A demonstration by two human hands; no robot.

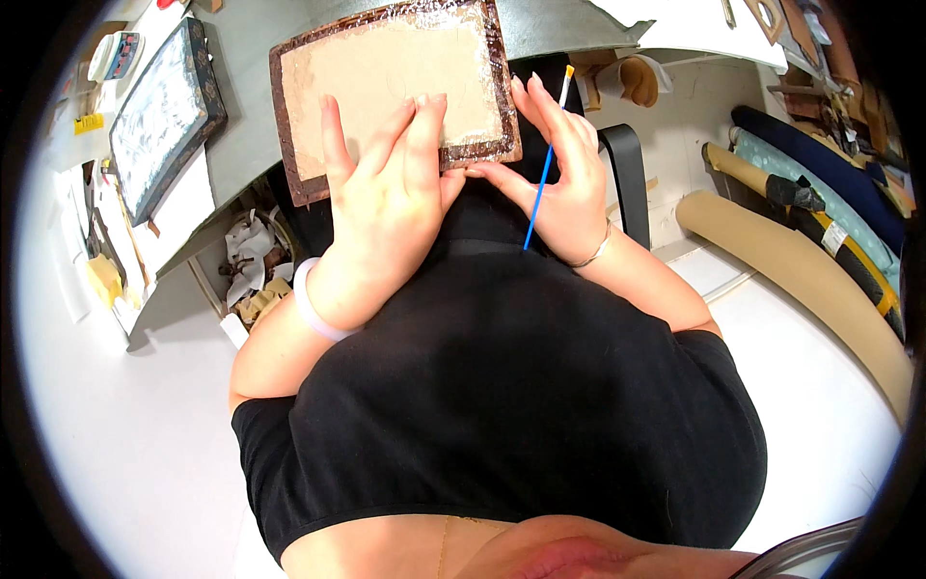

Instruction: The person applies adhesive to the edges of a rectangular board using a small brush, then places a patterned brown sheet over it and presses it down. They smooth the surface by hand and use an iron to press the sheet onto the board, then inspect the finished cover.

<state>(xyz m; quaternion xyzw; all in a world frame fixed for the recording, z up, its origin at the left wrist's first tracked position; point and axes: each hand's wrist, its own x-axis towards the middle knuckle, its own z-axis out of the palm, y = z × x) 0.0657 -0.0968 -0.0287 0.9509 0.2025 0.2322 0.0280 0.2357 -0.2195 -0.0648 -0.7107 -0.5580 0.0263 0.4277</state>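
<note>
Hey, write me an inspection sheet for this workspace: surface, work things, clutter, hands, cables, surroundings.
Surface: grey table, partly covered.
Job's things: beige panel with a glossy brown border; blue paintbrush, yellow tip up.
Clutter: dark-edged board with a shiny face, at left; scraps below the table edge.
Grippers: left hand, fingers spread over the panel; right hand at its right side, holding the paintbrush.
Cables: nothing seen.
Surroundings: material rolls at right.
</note>
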